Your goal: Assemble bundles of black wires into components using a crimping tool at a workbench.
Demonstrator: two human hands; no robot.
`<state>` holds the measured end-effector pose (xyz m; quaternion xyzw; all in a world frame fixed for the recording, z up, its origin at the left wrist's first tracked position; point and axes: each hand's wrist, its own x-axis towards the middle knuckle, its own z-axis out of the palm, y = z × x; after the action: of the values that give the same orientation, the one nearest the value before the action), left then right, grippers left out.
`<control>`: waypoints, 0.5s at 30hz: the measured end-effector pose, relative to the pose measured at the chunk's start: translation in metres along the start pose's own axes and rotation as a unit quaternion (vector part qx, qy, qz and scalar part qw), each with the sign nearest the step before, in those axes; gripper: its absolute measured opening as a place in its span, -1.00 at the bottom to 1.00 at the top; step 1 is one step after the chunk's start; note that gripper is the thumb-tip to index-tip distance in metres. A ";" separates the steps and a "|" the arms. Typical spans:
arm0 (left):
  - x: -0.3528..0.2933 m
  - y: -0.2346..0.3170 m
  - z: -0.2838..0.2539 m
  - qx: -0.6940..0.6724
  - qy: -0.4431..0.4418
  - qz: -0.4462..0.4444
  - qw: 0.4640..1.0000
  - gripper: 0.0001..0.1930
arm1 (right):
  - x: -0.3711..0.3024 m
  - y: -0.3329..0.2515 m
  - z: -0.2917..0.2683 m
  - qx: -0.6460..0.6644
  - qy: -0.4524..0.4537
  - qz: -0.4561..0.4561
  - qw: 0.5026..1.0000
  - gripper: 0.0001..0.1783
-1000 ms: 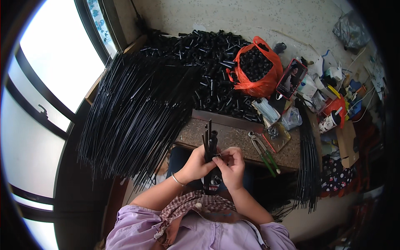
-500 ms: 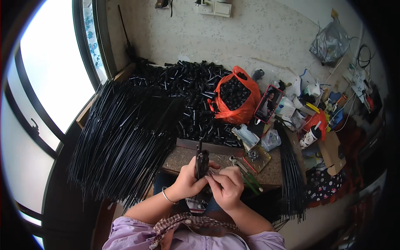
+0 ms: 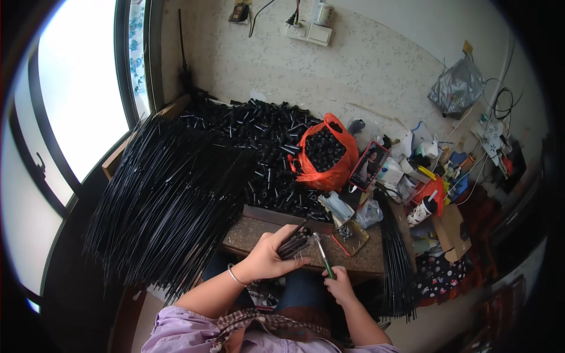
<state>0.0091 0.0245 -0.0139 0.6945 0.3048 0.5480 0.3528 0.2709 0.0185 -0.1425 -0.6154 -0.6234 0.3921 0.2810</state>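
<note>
Left hand (image 3: 268, 256) clamps a bundle of black rods (image 3: 294, 242) over the table (image 3: 247, 235) edge; right hand (image 3: 338, 287) closed on green-handled pliers (image 3: 323, 257) (tip beside the bundle). Risk: rods may slide loose if pliers push sideways.

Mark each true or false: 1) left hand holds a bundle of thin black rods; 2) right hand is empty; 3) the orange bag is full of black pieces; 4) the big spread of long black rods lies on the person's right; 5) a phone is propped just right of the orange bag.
1) True: the left hand has its grip around a bundle of thin black rods.
2) False: the right hand holds a green-handled tool.
3) True: the orange bag is open, with black pieces inside.
4) False: the big spread of long black rods lies on the person's left, by the window.
5) True: the phone leans beside the bag.
</note>
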 end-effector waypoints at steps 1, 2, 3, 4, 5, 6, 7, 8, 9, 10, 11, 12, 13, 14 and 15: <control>0.006 0.007 -0.002 0.009 -0.015 0.019 1.000 -0.46 | 0.003 -0.002 -0.003 0.318 -0.097 0.088 0.939 -0.75; 0.006 0.004 -0.009 0.010 -0.025 -0.026 0.999 -0.26 | -0.009 -0.041 -0.003 0.417 -0.097 0.080 0.900 -0.86; 0.005 0.003 -0.017 -0.025 -0.007 -0.041 0.999 -0.18 | -0.021 -0.064 -0.004 0.417 -0.112 0.079 0.899 -0.86; 0.005 0.002 -0.023 -0.055 0.015 -0.037 0.998 -0.13 | -0.031 -0.080 -0.006 0.330 -0.095 -0.035 0.939 -0.85; 0.006 -0.001 -0.028 -0.086 0.036 -0.032 0.995 -0.09 | -0.039 -0.095 -0.011 0.237 -0.075 -0.151 0.957 -0.82; 0.005 -0.005 -0.034 -0.059 0.057 0.003 0.997 -0.02 | -0.044 -0.115 -0.020 0.042 -0.016 -0.291 0.956 -0.82; 0.005 -0.006 -0.035 -0.053 0.063 0.000 0.997 -0.02 | -0.048 -0.130 -0.029 -0.154 0.051 -0.413 0.896 -0.81; 0.006 -0.005 -0.035 -0.050 0.070 0.007 0.996 -0.01 | -0.054 -0.140 -0.029 -0.207 0.114 -0.437 0.868 -0.78; 0.005 -0.005 -0.035 -0.048 0.078 0.014 0.996 0.00 | -0.058 -0.149 -0.031 -0.204 0.110 -0.440 0.868 -0.78; 0.003 0.000 -0.035 -0.028 0.084 -0.022 0.996 -0.07 | -0.061 -0.157 -0.034 -0.282 0.138 -0.457 0.832 -0.78; 0.003 0.000 -0.033 -0.026 0.087 -0.023 0.996 -0.07 | -0.063 -0.163 -0.036 -0.357 0.165 -0.471 0.790 -0.78; 0.004 -0.002 -0.030 0.000 0.106 0.008 0.994 -0.11 | -0.063 -0.165 -0.035 -0.360 0.182 -0.470 0.785 -0.79; 0.005 -0.002 -0.027 0.023 0.124 0.039 0.991 -0.15 | -0.061 -0.162 -0.037 -0.361 0.181 -0.471 0.784 -0.79; 0.003 0.003 -0.026 0.010 0.130 0.021 0.991 -0.24 | -0.055 -0.156 -0.040 -0.329 0.167 -0.497 0.786 -0.83; 0.001 0.005 -0.027 0.010 0.133 0.021 0.991 -0.24 | -0.051 -0.152 -0.043 -0.295 0.152 -0.522 0.786 -0.86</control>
<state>-0.0165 0.0268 -0.0047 0.6251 0.3400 0.6395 0.2908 0.2282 -0.0159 0.0147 -0.3011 -0.8840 -0.1157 0.3384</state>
